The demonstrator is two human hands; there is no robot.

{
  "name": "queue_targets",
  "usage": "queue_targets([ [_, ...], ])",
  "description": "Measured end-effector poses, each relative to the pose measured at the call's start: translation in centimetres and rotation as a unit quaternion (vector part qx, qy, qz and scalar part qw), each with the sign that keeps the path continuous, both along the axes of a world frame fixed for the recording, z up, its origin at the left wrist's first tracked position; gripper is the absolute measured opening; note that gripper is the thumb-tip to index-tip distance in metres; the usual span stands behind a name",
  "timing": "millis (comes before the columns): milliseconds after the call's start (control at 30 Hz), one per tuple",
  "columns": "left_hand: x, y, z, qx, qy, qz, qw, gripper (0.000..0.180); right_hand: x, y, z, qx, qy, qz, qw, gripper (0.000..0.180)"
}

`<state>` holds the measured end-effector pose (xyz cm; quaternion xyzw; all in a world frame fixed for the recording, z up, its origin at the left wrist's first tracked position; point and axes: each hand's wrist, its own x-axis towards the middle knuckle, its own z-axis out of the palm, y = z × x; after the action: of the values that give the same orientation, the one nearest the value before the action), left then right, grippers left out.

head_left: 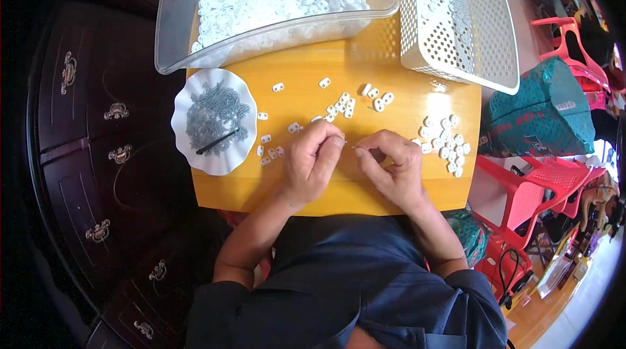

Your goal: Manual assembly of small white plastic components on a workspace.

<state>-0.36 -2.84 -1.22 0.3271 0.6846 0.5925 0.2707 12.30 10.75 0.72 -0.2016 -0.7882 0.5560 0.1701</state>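
Note:
My left hand (312, 160) pinches a small white plastic piece at its fingertips over the yellow table (313, 82). My right hand (389, 166) faces it, fingers closed on a thin metal pin whose tip points at the left fingertips. The two hands almost touch at mid table. Several small white plastic pieces (343, 106) lie scattered just beyond the hands, and another cluster of white pieces (445, 142) sits to the right. A white scalloped dish (186, 98) of small grey metal parts stands at the left, with a black stick lying on it.
A clear plastic tub (171, 29) full of white pieces stands at the back left. A white perforated basket (482, 36) holding more pieces stands at the back right. Dark wooden drawers (98, 147) are at the left, red plastic chairs (541, 186) and a teal bag (541, 111) at the right.

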Motion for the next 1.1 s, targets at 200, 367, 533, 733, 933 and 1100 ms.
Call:
queue_targets([
  [200,-1.3,-1.3,-0.2,-0.013,-0.007,0.044,0.999,0.010,-0.5,1.7,-1.4,0.244,-0.096,0.007,0.965,0.008],
  [367,-1.9,-2.1,-0.9,-0.004,0.003,0.070,0.998,0.009,-0.8,2.4,-0.8,0.269,-0.118,0.008,0.956,0.008],
  [533,-1.9,-2.3,-1.1,-0.014,0.014,0.063,0.998,0.009,-1.0,1.7,-0.6,0.265,-0.099,-0.002,0.959,0.010],
  [733,-1.7,-2.3,-0.9,-0.025,0.003,0.059,0.998,0.008,-2.5,-0.6,-1.3,0.284,-0.106,0.042,0.952,0.015],
  [933,-1.6,-2.6,-0.9,-0.020,0.002,0.049,0.999,0.007,-2.7,-0.8,-1.9,0.299,-0.083,0.054,0.949,0.015],
  [1100,-1.6,-2.6,-0.6,-0.031,0.003,0.046,0.998,0.007,-2.6,-0.8,-1.9,0.295,-0.067,0.062,0.951,0.015],
])
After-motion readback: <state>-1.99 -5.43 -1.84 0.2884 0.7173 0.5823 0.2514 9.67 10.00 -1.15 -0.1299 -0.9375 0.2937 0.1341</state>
